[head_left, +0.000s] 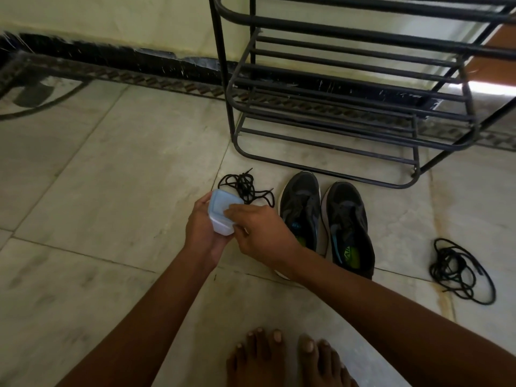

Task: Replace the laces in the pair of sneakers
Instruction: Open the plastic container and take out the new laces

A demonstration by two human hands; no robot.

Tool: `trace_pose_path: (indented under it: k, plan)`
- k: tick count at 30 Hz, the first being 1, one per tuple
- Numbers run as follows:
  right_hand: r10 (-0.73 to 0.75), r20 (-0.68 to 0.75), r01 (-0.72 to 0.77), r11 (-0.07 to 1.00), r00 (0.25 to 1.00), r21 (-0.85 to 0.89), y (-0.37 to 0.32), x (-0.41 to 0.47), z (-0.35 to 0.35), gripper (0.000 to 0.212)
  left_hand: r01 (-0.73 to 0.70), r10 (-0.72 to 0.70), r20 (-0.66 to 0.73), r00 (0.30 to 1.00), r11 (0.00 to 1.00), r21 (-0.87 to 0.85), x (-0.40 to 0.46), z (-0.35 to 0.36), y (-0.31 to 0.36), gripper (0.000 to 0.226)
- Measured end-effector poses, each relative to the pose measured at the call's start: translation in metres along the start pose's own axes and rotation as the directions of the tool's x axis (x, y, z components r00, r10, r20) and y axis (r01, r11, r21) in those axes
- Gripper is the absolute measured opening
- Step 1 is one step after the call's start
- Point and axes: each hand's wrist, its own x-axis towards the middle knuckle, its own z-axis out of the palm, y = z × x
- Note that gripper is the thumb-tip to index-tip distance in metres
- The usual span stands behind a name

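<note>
Two dark sneakers stand side by side on the floor, the left sneaker (pixel 301 208) and the right sneaker (pixel 349 227), toes toward the rack, with no laces in them. A tangle of black laces (pixel 245 185) lies just left of them. A second tangle of black laces (pixel 460 270) lies to their right. My left hand (pixel 202 227) grips a small pale blue plastic container (pixel 220 212) from below. My right hand (pixel 262 233) holds the container's lid edge with its fingertips.
A black metal shoe rack (pixel 349 107) stands behind the sneakers against the wall. My bare feet (pixel 287 361) are at the bottom of the view. The floor is pale stone tile (pixel 97 191) with a dark patterned border along the wall.
</note>
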Motion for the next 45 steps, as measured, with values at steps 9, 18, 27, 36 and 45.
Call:
trace_pose_path:
  k: [9,18,27,36,45]
  plan:
    - [-0.024,0.02,0.025,0.999,1.0,-0.032,0.005,-0.015,-0.01,0.047,0.004,-0.004,0.042,0.999,1.0,-0.001,0.001,0.004,0.005,0.075]
    - [0.564,-0.116,-0.513,0.805,0.818,0.297,0.014,0.011,-0.023,0.025,-0.366,0.335,0.147,0.931,0.864,0.347,-0.012,0.01,-0.02,0.047]
    - [0.632,-0.264,-0.593,0.775,0.729,0.219,0.011,0.016,-0.022,0.067,-0.409,0.376,0.162,0.912,0.856,0.316,-0.038,0.046,-0.032,0.027]
    - [0.525,-0.386,-0.396,0.842,0.759,0.366,0.0,0.007,-0.037,0.06,-0.542,0.64,0.032,0.768,0.621,0.566,-0.063,0.082,-0.033,0.022]
    - [0.705,-0.303,-0.523,0.69,0.641,0.5,0.028,-0.019,-0.087,0.055,-0.515,0.584,0.161,0.795,0.511,0.688,-0.056,0.135,-0.04,0.039]
